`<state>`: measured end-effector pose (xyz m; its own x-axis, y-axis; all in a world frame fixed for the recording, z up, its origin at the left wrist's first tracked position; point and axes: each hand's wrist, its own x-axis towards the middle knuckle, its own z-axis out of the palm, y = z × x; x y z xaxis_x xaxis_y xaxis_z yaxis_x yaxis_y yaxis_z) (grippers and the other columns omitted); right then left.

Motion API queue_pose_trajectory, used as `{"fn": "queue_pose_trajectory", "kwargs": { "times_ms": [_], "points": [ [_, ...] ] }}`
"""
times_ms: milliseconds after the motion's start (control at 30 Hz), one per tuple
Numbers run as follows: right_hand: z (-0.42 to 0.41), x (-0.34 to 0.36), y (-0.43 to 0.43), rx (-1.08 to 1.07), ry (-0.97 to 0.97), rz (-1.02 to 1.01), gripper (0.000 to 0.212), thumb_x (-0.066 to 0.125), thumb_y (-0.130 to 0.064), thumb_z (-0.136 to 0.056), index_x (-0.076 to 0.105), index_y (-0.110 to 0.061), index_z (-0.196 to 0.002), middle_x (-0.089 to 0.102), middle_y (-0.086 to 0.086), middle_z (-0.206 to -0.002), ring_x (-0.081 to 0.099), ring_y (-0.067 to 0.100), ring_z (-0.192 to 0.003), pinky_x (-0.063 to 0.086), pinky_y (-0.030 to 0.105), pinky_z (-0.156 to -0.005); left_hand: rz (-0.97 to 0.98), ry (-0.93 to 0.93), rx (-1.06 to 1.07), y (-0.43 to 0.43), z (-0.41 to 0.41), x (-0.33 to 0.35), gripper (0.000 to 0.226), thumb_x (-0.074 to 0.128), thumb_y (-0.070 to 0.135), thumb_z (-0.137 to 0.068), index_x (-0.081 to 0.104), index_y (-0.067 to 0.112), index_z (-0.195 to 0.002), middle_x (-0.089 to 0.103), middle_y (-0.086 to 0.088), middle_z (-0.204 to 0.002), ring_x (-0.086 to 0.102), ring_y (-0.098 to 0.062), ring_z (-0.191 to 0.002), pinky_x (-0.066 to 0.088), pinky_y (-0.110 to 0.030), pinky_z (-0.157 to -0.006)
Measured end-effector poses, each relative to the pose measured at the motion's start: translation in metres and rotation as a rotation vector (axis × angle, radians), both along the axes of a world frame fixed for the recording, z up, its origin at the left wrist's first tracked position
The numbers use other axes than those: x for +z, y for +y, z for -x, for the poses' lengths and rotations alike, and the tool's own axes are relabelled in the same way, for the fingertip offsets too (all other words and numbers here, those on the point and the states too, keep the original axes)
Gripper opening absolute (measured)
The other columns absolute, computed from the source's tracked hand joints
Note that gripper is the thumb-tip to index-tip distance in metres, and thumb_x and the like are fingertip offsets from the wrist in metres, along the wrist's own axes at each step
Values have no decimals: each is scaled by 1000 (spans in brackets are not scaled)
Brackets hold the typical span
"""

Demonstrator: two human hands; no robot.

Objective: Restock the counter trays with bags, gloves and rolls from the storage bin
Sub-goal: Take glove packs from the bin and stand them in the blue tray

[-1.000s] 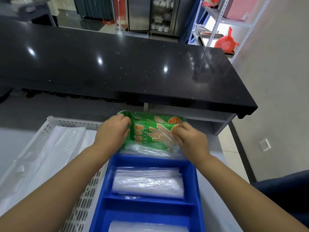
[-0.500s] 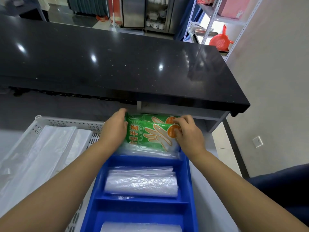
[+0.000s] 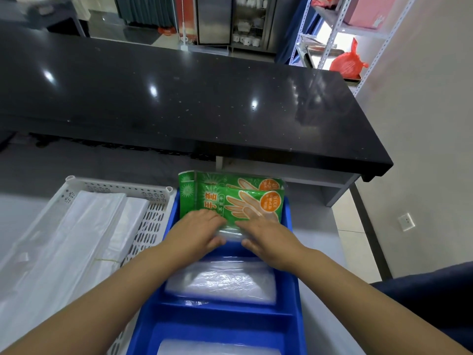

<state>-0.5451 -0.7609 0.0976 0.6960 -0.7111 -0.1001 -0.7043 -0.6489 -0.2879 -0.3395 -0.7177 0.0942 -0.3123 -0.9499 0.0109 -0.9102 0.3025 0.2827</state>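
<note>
Fingers of the left hand and fingers of the right hand lie side by side, stretched nearly flat, palms down, on the clear lower part of a green glove packet. They press on it rather than curl round it. Both thumbs sit at the packet's near edge, and whether they hook under it cannot be told.

The packet lies in the far compartment of a blue tray, with its printed end reaching beyond the fingertips. A second green packet shows just past it, partly overlapped by the first.

Nearer than the fingers, below the wrists, the middle compartment holds a bundle of clear plastic bags. Closer still, the nearest compartment holds another clear bundle, cut off by the bottom edge.

Left of the left fingers, just beside the tray, is a white slotted basket filled with folded white bags. Tray and basket rest on a grey worktop.

Well beyond the fingertips runs a glossy black counter. Far off to the right of the right fingers, a red bag sits by a metal shelf — and a wall socket shows low on the wall.
</note>
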Motion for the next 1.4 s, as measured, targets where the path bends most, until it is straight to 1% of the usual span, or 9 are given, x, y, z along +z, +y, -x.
{"fn": "queue_pose_trajectory", "kwargs": {
  "times_ms": [133, 233, 433, 567, 833, 967, 1100, 1267, 1400],
  "points": [
    [-5, -6, -2, -58, 87, -117, 37, 41, -32, -95, 40, -26, -132, 55, 10, -129, 44, 31, -116, 41, 41, -92, -122, 3, 84, -3, -4, -2, 32, 49, 43, -90, 53, 24, -116, 64, 1, -109, 59, -21, -95, 47, -34, -75],
    [-9, -2, -4, -164, -13, -184, 26, 42, -25, -90, 41, -30, -115, 55, 11, -113, 51, 25, -89, 41, 31, -64, -191, 16, 92, -7, -6, -1, 20, 43, 37, -93, 54, 20, -89, 58, 1, -79, 52, -19, -73, 33, -30, -58],
    [-6, 12, -5, -58, 85, 352, 24, 71, -13, -71, 64, -16, -94, 68, 3, -74, 58, 24, -60, 39, 26, -45, -85, 52, 216, -11, -9, 5, 12, 54, 19, -87, 43, 23, -83, 56, 3, -75, 52, -21, -68, 31, -29, -54],
    [5, 14, -4, 20, 64, 393, 14, 71, -17, -76, 73, -12, -89, 67, 4, -78, 60, 24, -66, 41, 27, -51, 302, -111, 65, -5, -8, 12, 26, 78, -3, -56, 63, 13, -68, 61, -3, -66, 56, -24, -59, 37, -26, -50],
    [18, 20, 1, -12, 152, 293, 16, 54, -21, -90, 68, -15, -96, 67, 6, -88, 60, 24, -69, 40, 27, -54, 62, -128, 200, 8, -10, 10, 34, 51, 1, -82, 62, 24, -104, 60, 2, -109, 58, -23, -92, 39, -29, -63],
    [6, 36, 2, 40, 49, 400, 6, 64, -15, -82, 70, -14, -82, 69, 4, -74, 60, 23, -63, 49, 29, -52, 146, -15, 368, 30, -22, 32, 27, 50, 10, -87, 65, 24, -106, 64, 2, -106, 59, -23, -94, 39, -28, -66],
    [-32, 46, 11, 184, -27, 346, 22, 47, -16, -90, 69, -15, -90, 70, 6, -87, 62, 27, -78, 52, 38, -76, 167, -37, 539, 77, -44, 53, 19, 48, 24, -90, 64, 28, -100, 66, 5, -100, 61, -22, -90, 41, -30, -65],
    [-81, 57, 54, 338, -54, 324, 16, 52, -17, -83, 61, -14, -70, 64, 9, -69, 56, 32, -62, 39, 32, -51, 112, -119, 725, 161, -68, 67, 20, 42, 34, -91, 61, 33, -95, 61, 13, -89, 55, -12, -79, 34, -27, -54],
    [-120, 62, 94, 447, 19, 348, 11, 51, -13, -80, 56, -14, -71, 61, 6, -70, 56, 31, -63, 36, 31, -51, 44, -147, 893, 235, -89, 69, 20, 43, 33, -92, 61, 29, -100, 61, 8, -97, 58, -18, -93, 45, -31, -66]
  ]
}}
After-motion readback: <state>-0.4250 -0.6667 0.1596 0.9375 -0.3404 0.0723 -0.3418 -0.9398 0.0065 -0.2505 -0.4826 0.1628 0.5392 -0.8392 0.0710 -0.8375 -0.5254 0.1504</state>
